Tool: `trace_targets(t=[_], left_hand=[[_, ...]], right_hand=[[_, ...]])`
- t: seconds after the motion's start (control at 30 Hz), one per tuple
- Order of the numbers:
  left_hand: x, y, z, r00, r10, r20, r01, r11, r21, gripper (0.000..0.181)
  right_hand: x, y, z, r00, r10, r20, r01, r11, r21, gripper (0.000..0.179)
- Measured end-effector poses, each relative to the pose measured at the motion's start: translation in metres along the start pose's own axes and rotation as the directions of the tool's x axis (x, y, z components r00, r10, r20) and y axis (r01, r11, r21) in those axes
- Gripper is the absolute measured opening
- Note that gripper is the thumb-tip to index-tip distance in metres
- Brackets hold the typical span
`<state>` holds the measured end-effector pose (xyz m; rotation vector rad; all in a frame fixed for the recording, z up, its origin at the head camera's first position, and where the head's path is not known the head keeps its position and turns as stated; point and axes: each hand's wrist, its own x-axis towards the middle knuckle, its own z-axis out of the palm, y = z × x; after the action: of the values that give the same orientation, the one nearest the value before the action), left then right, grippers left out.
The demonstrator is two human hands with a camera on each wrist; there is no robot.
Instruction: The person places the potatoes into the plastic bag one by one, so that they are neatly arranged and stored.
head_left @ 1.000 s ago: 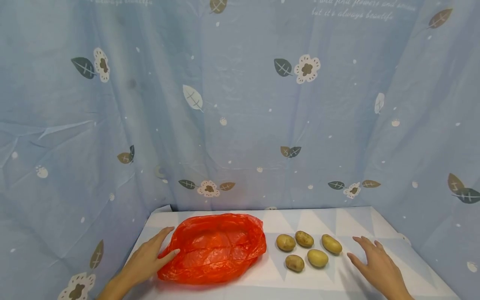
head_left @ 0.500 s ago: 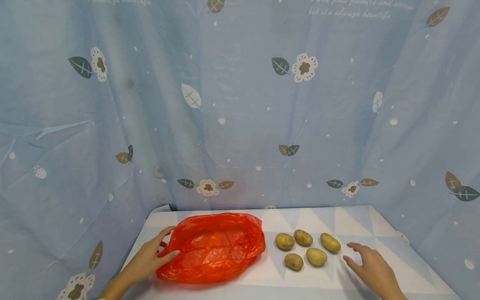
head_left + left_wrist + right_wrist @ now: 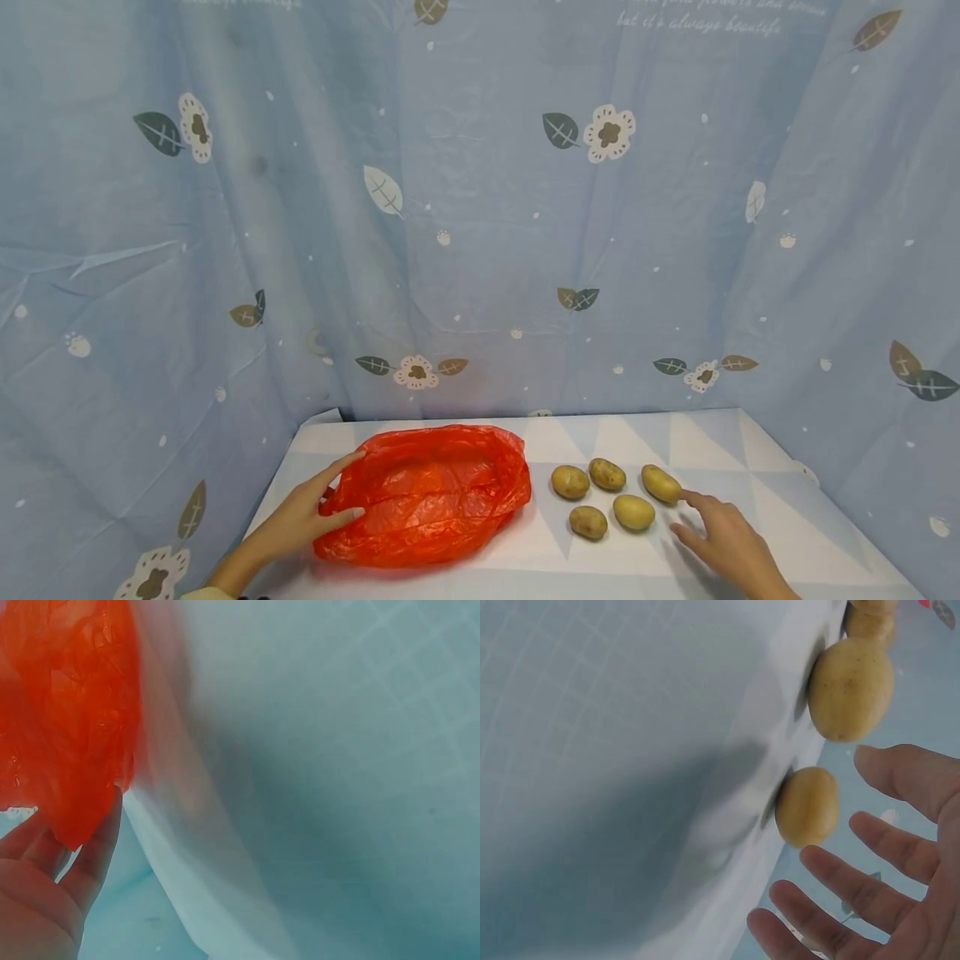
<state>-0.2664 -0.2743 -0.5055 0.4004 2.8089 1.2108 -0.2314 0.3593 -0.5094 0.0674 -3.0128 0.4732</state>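
Observation:
A red plastic bag (image 3: 427,500) lies spread on the table with its mouth wide. My left hand (image 3: 303,512) is at the bag's left end, thumb and fingers apart and fairly straight; in the left wrist view, the bag's corner (image 3: 82,802) hangs between them. Several potatoes lie loose right of the bag. My right hand (image 3: 731,542), fingers spread, reaches from the right beside the rightmost potato (image 3: 661,484). Its fingertips appear close to that potato; contact cannot be made out. Another potato (image 3: 633,512) lies nearer the front, off the right thumb's tip.
Three more potatoes, a back one (image 3: 607,474), a left one (image 3: 570,482) and a front one (image 3: 588,522), sit between the bag and my right hand. A white and pale blue cloth covers the table (image 3: 540,558). Blue patterned curtains (image 3: 480,250) enclose its back and sides.
My right hand has moved left, up to the rightmost potato. The left hand has shifted slightly right, farther over the bag's edge. Bag and potatoes stay in place.

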Motion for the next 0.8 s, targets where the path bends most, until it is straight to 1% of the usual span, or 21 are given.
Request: trace_targets(t=[0.1,0.27,0.37,0.53,0.67,0.8], left_hand=[[0.002,-0.001,0.0,1.0,-0.011,0.007,0.011,1.0,-0.019,0.083],[0.003,-0.003,0.001,0.999,-0.047,0.016,0.048,0.997,-0.064,0.088],[0.001,-0.003,0.002,0.997,-0.071,0.022,0.073,0.994,-0.077,0.091],[0.0,-0.003,0.001,0.996,-0.087,0.02,0.088,0.992,-0.085,0.093],[0.0,-0.003,0.001,0.995,-0.097,0.009,0.097,0.991,-0.09,0.095],[0.0,-0.003,0.0,0.995,-0.097,0.006,0.097,0.991,-0.096,0.095]], right_hand=[[0.0,-0.004,0.001,1.0,-0.008,0.01,0.008,1.0,-0.006,0.064],[0.0,-0.009,0.005,0.999,-0.019,0.026,0.019,1.0,0.024,0.063],[0.001,-0.013,0.008,0.999,-0.025,0.032,0.023,0.999,0.045,0.061],[0.004,-0.018,0.013,0.999,-0.044,0.028,0.042,0.996,0.078,0.063],[0.004,-0.02,0.018,0.995,-0.104,-0.001,0.104,0.989,0.106,0.065],[0.005,-0.023,0.024,0.984,-0.171,-0.049,0.175,0.978,0.116,0.064]])
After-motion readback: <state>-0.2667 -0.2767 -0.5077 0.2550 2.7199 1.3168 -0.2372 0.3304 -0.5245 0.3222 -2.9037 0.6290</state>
